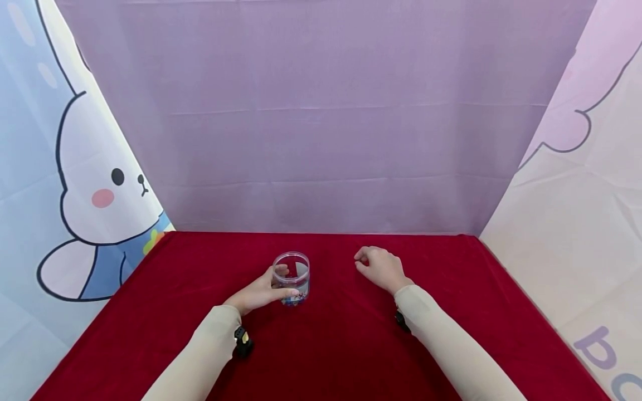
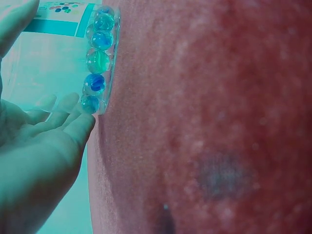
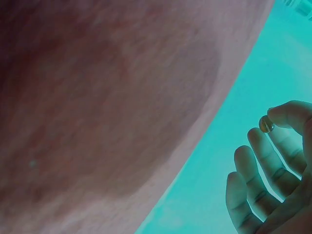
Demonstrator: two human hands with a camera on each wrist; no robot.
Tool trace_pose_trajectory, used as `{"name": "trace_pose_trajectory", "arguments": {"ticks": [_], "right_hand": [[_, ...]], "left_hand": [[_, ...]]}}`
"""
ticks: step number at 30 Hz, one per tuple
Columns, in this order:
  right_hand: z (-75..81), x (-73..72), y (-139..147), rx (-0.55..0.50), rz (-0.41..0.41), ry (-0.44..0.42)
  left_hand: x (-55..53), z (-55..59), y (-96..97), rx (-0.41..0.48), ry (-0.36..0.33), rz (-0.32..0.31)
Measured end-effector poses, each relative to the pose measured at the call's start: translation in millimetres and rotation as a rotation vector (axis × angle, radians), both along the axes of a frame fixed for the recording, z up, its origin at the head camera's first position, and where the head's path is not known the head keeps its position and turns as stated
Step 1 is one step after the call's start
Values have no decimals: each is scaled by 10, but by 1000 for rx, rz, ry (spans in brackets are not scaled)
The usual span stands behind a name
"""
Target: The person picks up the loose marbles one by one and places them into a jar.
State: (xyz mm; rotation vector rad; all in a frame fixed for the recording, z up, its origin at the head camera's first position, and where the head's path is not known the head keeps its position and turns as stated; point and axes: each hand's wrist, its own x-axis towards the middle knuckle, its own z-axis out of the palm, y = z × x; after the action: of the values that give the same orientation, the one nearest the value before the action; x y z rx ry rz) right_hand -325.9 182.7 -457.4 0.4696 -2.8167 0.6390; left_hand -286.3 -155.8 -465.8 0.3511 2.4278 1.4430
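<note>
A clear plastic jar, its mouth uncovered, is in my left hand, thumb on the near side and fingers round the back. Several glass marbles with blue and green swirls lie along the jar's bottom in the left wrist view, and a printed label shows on its wall. To the right of the jar, apart from it, my right hand is above the cloth. Between its thumb and a fingertip it pinches one amber-coloured marble, seen in the right wrist view; the other fingers are loosely bent.
A red cloth covers the table. A purple curtain hangs behind its far edge. Printed cloth panels stand on both sides, the left one with a white cartoon rabbit. Dark wrist devices sit at the sleeves.
</note>
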Motion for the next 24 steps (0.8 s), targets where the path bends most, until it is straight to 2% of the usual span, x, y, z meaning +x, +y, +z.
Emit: {"name": "trace_pose_trajectory", "arguments": {"ticks": [7,17,24], "right_hand": [[90,83,-149,-7,44,42],[202,196,-369,9,109,147],[293,272,-488,-6,150,180]], "left_hand": [[0,4,7,13,-4,-9],[-7,2,4,9,-1,-8],[-6,1,8,-4,-10,-2]]}}
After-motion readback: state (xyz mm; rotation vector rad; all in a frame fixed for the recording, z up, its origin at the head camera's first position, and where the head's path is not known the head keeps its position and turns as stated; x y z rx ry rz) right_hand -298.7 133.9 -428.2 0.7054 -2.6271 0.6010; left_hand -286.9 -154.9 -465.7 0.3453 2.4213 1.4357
